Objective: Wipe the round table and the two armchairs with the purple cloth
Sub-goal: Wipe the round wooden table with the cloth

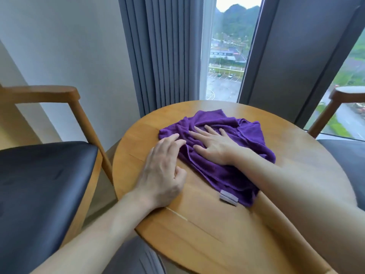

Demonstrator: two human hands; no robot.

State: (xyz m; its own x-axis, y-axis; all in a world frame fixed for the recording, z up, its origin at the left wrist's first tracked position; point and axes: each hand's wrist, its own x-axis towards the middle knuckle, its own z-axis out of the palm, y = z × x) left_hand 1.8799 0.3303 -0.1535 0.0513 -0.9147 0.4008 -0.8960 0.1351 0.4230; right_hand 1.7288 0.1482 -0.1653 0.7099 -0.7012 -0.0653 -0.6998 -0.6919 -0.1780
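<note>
A crumpled purple cloth (pixel 243 139) with a pale label lies on the round wooden table (pixel 217 230). My right hand (pixel 213 144) lies flat on the cloth's middle, fingers spread, pressing it down. My left hand (pixel 163 171) hovers over the table by the cloth's left edge. Its fingertips reach the cloth's edge, and its thumb is tucked under the palm. An armchair (pixel 39 180) with a wooden frame and dark seat stands at the left. Part of a second armchair (pixel 343 153) shows at the right edge.
Grey curtains (pixel 164 56) and a tall window (pixel 229 56) stand just behind the table. A pale wall runs behind the left armchair. The gap between the left chair and the table is narrow.
</note>
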